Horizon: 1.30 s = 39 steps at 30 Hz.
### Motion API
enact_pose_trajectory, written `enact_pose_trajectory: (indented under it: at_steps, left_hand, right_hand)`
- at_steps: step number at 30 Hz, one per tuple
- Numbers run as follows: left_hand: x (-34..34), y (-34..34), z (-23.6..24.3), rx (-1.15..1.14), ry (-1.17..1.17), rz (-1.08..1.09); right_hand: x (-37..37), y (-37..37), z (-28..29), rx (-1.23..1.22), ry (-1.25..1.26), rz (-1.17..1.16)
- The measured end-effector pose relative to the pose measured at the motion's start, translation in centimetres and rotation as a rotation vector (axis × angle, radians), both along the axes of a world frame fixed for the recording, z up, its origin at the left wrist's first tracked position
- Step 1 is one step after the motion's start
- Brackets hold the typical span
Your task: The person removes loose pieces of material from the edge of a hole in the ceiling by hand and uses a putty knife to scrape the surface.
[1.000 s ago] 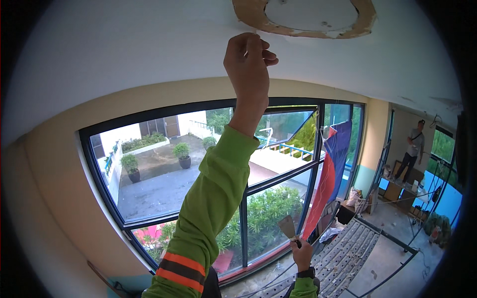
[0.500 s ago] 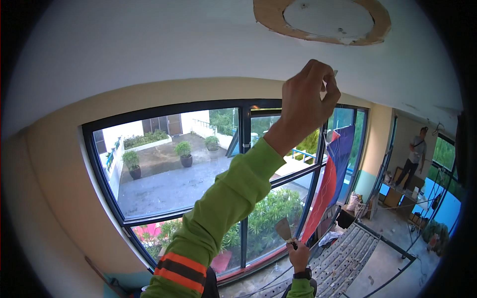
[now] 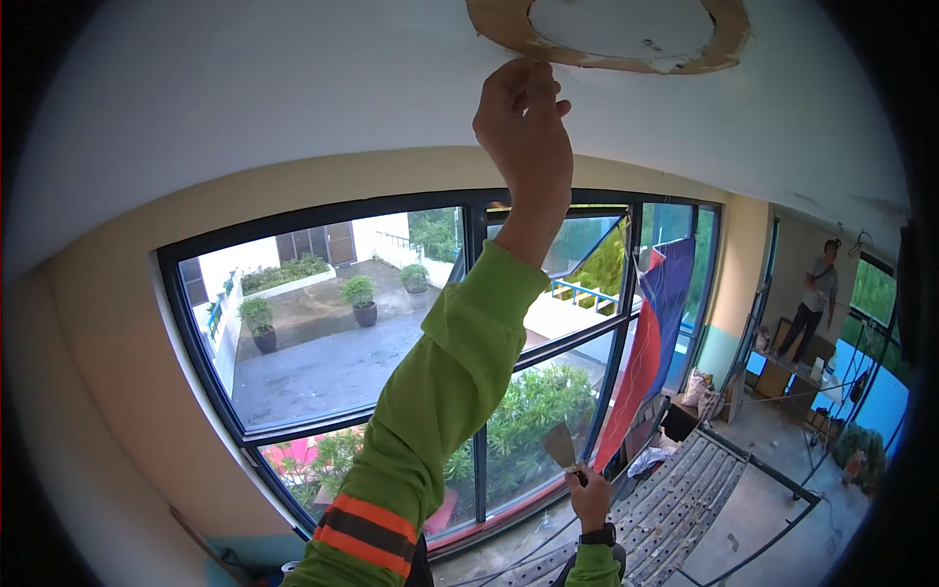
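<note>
1. The brown ring-shaped patch [image 3: 507,27] on the smooth white ceiling [image 3: 333,88] is cut off by the upper edge.
2. The bare left hand [image 3: 528,127] hides some of its own fingers; anything pinched there is too small to tell, as is whether the fingertips touch the patch.
3. The green left sleeve with orange and dark bands [image 3: 430,391] leaves by the lower edge and covers part of the dark-framed glass window [image 3: 479,470].
4. The bare right hand [image 3: 591,504] hides most of the handle of the flat metal-bladed scraper [image 3: 560,447].
5. The distant person in grey top and dark trousers [image 3: 812,293] is too small for hand details.
</note>
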State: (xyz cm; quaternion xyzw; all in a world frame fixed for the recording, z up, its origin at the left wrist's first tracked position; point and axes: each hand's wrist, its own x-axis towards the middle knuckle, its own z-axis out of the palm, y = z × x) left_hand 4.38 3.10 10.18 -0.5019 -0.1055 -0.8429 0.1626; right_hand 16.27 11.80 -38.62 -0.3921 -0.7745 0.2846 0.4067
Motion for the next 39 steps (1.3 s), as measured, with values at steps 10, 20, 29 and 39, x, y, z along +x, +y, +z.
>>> enact_pose_trajectory:
  at_steps: [10, 20, 29, 39]
  left_hand:
    - [1.8, 0.8, 0.9, 0.028, -0.151, -0.046]
    - [1.0, 1.4, 0.9, 0.087, -0.101, -0.031]
    - [0.6, 1.1, 0.4, 0.063, -0.102, -0.055]
    - [1.0, 1.0, 1.1, 0.042, -0.197, 0.064]
  right_hand:
    - [0.6, 0.4, -0.6, 0.009, 0.048, 0.029]
    - [0.8, -0.1, 0.2, 0.014, 0.064, 0.011]
    - [0.6, -0.2, 0.2, -0.017, 0.067, 0.020]
    - [0.7, 0.0, 0.1, -0.032, 0.086, 0.027]
